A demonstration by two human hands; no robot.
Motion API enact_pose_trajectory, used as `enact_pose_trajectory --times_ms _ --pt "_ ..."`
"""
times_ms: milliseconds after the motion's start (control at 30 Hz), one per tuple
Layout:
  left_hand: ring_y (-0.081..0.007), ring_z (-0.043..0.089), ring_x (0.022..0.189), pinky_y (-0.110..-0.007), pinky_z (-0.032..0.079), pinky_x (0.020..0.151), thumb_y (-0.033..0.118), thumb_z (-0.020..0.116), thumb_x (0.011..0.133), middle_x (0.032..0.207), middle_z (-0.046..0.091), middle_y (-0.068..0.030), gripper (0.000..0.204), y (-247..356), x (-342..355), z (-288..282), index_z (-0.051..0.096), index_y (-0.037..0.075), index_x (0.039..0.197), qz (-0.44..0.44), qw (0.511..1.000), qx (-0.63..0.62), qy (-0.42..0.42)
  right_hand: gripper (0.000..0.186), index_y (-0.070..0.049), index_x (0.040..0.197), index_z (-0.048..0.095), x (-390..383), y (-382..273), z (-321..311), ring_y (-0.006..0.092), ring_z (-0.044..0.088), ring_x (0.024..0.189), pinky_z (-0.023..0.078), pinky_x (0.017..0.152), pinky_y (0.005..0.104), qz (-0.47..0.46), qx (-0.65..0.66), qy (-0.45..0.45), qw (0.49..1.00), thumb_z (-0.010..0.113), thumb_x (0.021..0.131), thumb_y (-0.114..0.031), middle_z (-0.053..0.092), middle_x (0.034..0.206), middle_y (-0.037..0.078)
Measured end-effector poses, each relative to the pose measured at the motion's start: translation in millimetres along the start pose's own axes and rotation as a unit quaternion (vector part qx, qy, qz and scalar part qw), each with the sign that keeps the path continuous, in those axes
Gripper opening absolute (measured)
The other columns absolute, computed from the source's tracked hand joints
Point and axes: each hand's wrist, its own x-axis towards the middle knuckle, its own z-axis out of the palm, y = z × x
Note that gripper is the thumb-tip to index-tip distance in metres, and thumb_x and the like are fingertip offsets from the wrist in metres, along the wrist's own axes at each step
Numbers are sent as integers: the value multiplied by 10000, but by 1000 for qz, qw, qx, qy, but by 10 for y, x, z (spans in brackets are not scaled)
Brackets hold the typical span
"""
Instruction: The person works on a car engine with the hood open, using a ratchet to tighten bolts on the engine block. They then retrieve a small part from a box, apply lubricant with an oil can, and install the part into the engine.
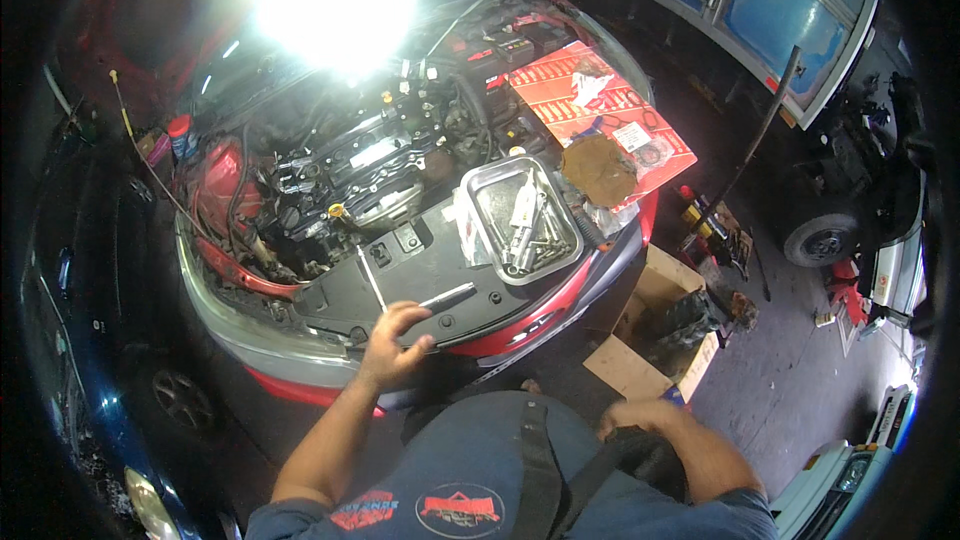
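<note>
My left hand [398, 345] reaches over the front edge of the car's black plastic cover [320, 295], fingers curved and thumb apart. Its fingertips are beside the end of a short metal bar [450, 294]; whether they touch it is unclear. A thin chrome tool [370, 278] lies just beyond. Farther right, a metal tray [476, 227] holds several tools, beside a red-printed cardboard sheet [660, 155] with a brown oily piece [598, 170] on it. My right hand [635, 418] is low at my waist against a black strap or bag [640, 460]; its fingers are mostly hidden.
The open engine bay [370, 170] of a red car sits under a bright lamp. An open cardboard box [615, 370] stands on the floor at the right, near a long upright bar [750, 150]. A dark car [100, 360], a blue-panelled truck body [740, 10] and a wheel [820, 240] surround it.
</note>
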Motion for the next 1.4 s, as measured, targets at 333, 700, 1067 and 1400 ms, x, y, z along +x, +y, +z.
enact_pose_trajectory --times_ms 333,700,1067,1400 --pt "-337 582 904 -477 367 908 532 546 897 1043 622 -192 535 2452 328 112 668 12 924 470 613 -430 -467 1034 -77 1439 355 531 1807 1920 238 570 1088 501 863 397 -227 287 -170 915 766 495 13 521 1337 157" --pt "-216 581 691 -343 455 608 344 526 911 795 588 -47 290 2541 103 -765 620 81 836 415 677 -370 -482 595 -22 1251 513 -234 980 1486 210 593 899 535 742 365 -250 236 -13 939 686 682 9 635 1098 94" --pt "-360 623 987 -405 477 864 251 646 886 992 668 -198 287 1312 414 -406 685 -23 961 378 682 -450 -435 442 5 1187 566 803 1110 1899 248 564 1011 456 869 372 -50 246 -121 960 642 814 -220 597 1121 174" --pt "-321 671 933 -397 509 841 365 677 824 1024 697 -183 415 -697 -1524 113 680 26 1064 -267 837 140 -457 461 37 1006 654 1139 498 1224 260 650 725 524 660 416 140 615 223 743 531 928 -400 667 844 181"
